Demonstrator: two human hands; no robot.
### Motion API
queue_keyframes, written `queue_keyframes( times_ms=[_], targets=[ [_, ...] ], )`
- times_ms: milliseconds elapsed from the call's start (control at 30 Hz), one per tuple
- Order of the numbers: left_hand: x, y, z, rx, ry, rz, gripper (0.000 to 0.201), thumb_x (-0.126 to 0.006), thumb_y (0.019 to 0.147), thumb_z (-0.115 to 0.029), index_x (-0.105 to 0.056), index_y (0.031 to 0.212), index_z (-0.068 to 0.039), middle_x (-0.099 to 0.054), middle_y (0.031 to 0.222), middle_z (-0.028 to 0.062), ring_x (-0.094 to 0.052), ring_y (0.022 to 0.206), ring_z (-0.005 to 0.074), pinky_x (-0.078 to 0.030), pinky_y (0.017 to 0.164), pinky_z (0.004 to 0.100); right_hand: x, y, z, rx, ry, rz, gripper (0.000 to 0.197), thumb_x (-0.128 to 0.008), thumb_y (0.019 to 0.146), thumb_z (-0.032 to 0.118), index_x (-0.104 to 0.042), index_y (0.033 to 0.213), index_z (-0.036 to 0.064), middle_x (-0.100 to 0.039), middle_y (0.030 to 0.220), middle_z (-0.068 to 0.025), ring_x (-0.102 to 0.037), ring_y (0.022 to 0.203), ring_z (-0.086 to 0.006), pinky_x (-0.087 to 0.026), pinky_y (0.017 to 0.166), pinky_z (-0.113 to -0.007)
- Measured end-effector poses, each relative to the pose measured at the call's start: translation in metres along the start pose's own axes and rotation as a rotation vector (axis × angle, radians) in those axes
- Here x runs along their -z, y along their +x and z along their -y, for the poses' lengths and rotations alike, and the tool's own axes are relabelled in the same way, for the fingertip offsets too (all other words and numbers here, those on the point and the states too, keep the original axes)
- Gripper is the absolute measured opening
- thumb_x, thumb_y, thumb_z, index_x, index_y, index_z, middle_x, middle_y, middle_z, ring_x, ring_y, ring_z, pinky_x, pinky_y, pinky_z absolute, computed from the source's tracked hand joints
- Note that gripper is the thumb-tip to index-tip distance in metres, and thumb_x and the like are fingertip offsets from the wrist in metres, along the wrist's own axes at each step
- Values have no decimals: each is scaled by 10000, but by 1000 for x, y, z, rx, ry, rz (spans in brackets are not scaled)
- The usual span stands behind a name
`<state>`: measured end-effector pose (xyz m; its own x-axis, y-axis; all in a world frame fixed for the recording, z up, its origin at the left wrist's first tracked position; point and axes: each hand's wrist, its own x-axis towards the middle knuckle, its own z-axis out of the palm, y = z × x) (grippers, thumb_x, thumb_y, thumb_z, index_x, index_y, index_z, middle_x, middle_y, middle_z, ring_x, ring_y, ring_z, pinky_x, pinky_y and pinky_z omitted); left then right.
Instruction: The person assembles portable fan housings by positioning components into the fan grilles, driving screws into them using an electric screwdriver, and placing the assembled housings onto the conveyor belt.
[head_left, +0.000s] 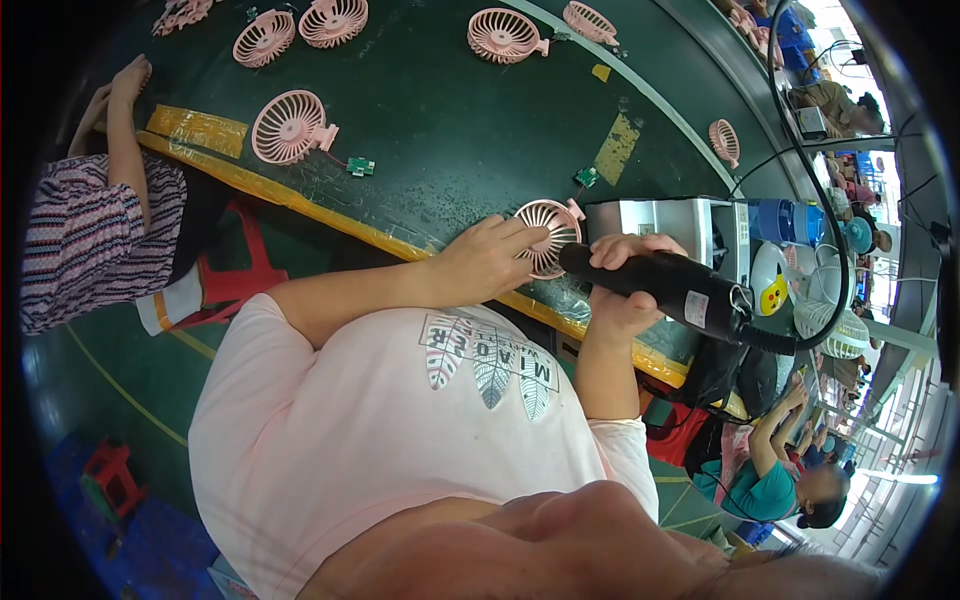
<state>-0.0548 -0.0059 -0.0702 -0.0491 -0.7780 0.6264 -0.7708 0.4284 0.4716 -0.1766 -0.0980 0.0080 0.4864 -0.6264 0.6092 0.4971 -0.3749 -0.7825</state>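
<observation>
My left hand [488,262] holds a round pink fan guard [543,262] at the table's near edge, fingers resting on its centre. My right hand [622,288] is wrapped round a black electric screwdriver [668,280], which lies nearly level. Its front end reaches the right rim of the guard; the tip itself cannot be made out. Just beyond the guard lies a small green circuit board [586,177]. Farther left, another pink fan guard [288,128] rests on the table, a thin wire joining it to a second circuit board [361,167].
More pink fan guards [503,36] lie across the green table [430,120]. A grey metal box [640,215] stands right of my work, near blue containers [785,221]. The screwdriver's black cable [840,290] loops up on the right. Co-workers sit on both sides, one person's arm [125,140] at left.
</observation>
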Motion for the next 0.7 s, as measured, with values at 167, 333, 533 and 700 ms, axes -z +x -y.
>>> queue_keyframes(
  times_ms=[167,333,533,700],
  targets=[
    [-1,0,0,11,-44,13,138,-658,629,-123,-579,688,-26,-490,1107,131,-492,917,247,-395,723,352,-5,2,-2,-70,31,52,593,-698,646,469,-416,932,33,-497,635,-80,-500,554,-205,-431,564,-328],
    [-6,-3,1,6,-22,-14,103,-633,629,-94,-578,682,-24,-487,1113,143,-492,917,252,-390,736,356,-3,-2,-6,-67,45,97,599,-702,647,461,-420,944,24,-492,628,-80,-498,543,-207,-430,554,-329],
    [-1,-7,-4,-53,-19,25,95,-561,637,-39,-576,730,-24,-492,1067,138,-483,920,260,-383,746,364,36,12,31,42,115,-57,660,-681,651,505,-440,1029,21,-501,614,-71,-504,536,-196,-423,523,-321],
    [-8,-12,-3,-86,-5,22,124,-567,632,-42,-583,754,-20,-506,1016,124,-486,917,250,-385,736,352,47,24,48,201,-94,-166,606,-631,683,541,-431,982,53,-500,633,-75,-509,556,-202,-434,584,-324]
  ],
)
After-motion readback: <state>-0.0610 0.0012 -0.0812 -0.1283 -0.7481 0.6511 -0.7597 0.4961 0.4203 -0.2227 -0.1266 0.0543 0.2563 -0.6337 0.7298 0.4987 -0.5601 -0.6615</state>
